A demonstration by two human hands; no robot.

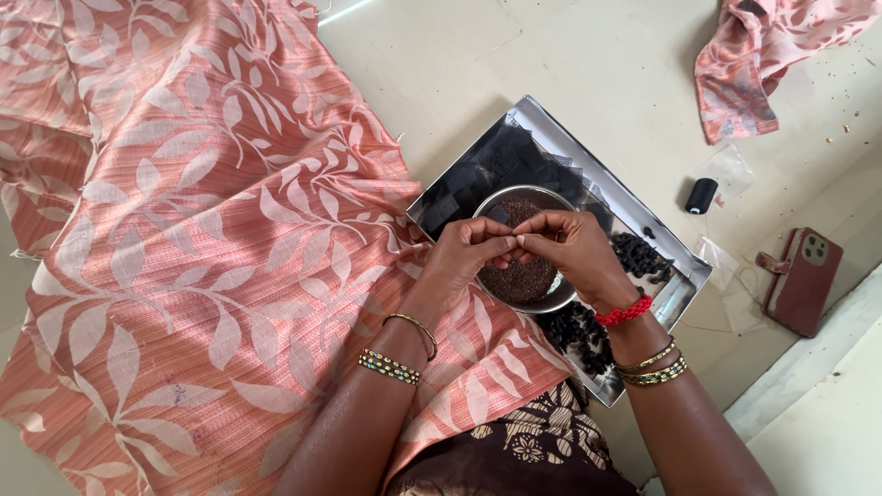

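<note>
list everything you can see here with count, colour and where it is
fabric: one large piece, salmon pink with pale leaf print, spread over the floor at left and under the forearms
fabric scrap: one, same pink print, crumpled at top right
tray: one, shiny metal, rectangular, on the floor at centre
bowl: one, metal, round, in the tray, filled with tiny dark grains
black squares: a heap, in the tray's upper half
black bead clusters: two heaps, in the tray's right and lower parts
thread spool: one, black, right of the tray
phone: one, in a reddish-brown case, far right
left hand: fingertips pinched together over the bowl, bangles on wrist
right hand: fingertips meeting the left's, red thread and bangles on wrist
</note>
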